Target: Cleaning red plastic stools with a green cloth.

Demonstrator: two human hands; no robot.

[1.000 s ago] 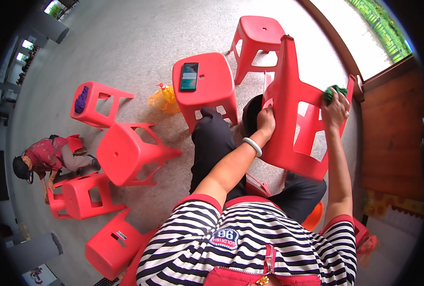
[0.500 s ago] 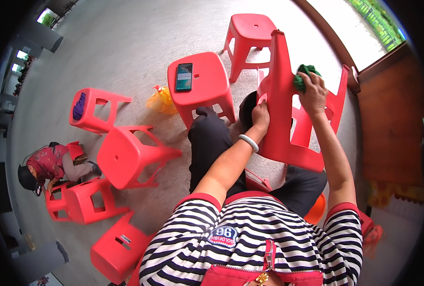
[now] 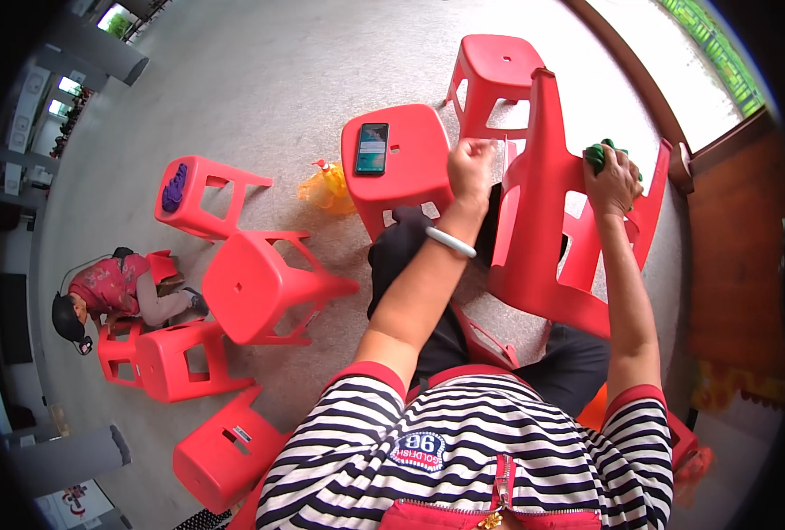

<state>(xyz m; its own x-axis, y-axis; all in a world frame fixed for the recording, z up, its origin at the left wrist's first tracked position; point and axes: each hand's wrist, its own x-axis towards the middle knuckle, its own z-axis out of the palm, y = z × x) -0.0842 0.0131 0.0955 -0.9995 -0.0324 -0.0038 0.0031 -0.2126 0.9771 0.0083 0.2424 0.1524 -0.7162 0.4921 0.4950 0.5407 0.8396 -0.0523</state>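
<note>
A red plastic stool (image 3: 534, 230) is tipped on its side in front of me, its legs pointing away. My right hand (image 3: 613, 184) is closed on a bunched green cloth (image 3: 599, 155), among the stool's legs on its right side. Left of the stool, my left hand (image 3: 471, 172) is raised with its fingers curled in. Its fingertips come close to a stool leg; nothing shows in them, and I cannot tell whether they touch it. A grey bangle (image 3: 451, 241) circles that wrist.
A red stool (image 3: 414, 175) bears a phone (image 3: 372, 148); a yellow bag (image 3: 326, 189) lies beside it. Another stool (image 3: 501, 60) stands beyond. Several stools are at left, one with a purple cloth (image 3: 174, 189). A person (image 3: 114, 287) bends over stools at far left.
My left hand has let go of the stool's side and moved up and away from me. My right hand has shifted slightly right with the green cloth. The whole view has shifted.
</note>
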